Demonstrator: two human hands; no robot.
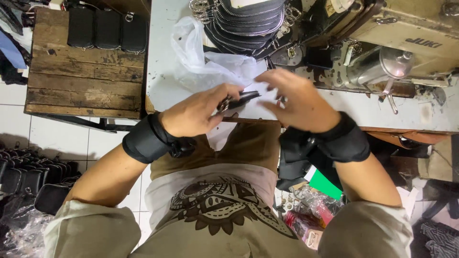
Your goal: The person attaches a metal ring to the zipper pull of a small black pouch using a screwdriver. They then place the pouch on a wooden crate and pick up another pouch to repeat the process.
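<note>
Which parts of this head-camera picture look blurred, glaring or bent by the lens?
Head view: the right hand is smeared by motion blur; the left hand and the black pouch it holds are sharper; the plastic bag glares white; the wooden bench edges lean from wide-angle distortion.

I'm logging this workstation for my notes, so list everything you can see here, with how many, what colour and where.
small pouch: one, black with a metal clasp, pinched in the left hand at the table edge
stack of zippered pouches: one pile, black with silver zips, top centre of the table
plastic bag: one, clear white, on the table behind the hands
sewing machine: one, beige, top right
wooden table: one, brown, left
pouches on the wooden table: three, black, at its far edge
pouches on the floor: several, black, lower left
wrist bands: two, black, one on each wrist
left hand: holds the small pouch
right hand: fingers spread above the pouch
</note>
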